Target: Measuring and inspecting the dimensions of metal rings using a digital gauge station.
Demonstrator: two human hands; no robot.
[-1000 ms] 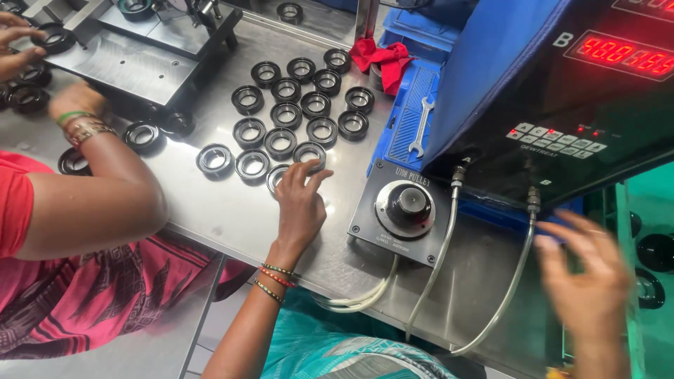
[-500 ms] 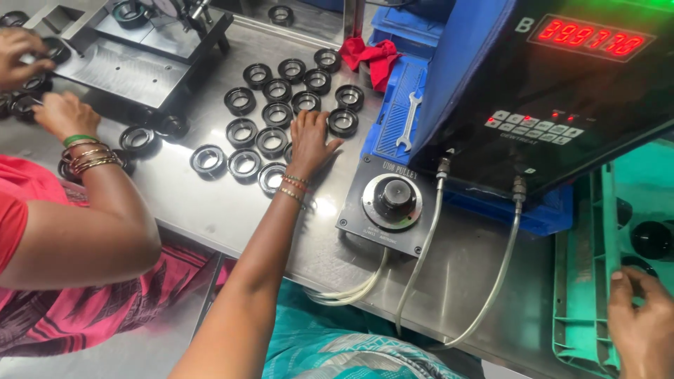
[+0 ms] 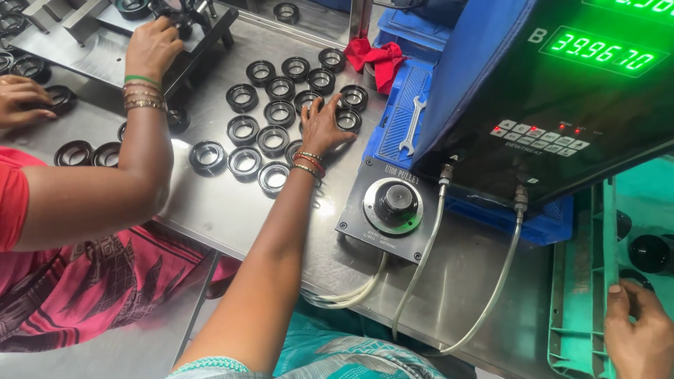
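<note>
My left hand lies flat with its fingers spread over a group of black rubber rings laid in rows on the steel table. Its fingertips touch the ring at the right end, beside the blue tray. My right hand is at the bottom right, resting on the inner edge of a green crate that holds black parts. Its fingers curl down and what they hold is hidden.
A co-worker in red sits at the left, with one hand on a metal fixture and the other by more rings. A round gauge block with hoses stands before a black display unit. A blue tray holds a spanner and a red cloth.
My left hand moved from the near rings to those at the far right. My right hand dropped from in front of the display unit to the green crate. The co-worker's hand rose onto the fixture.
</note>
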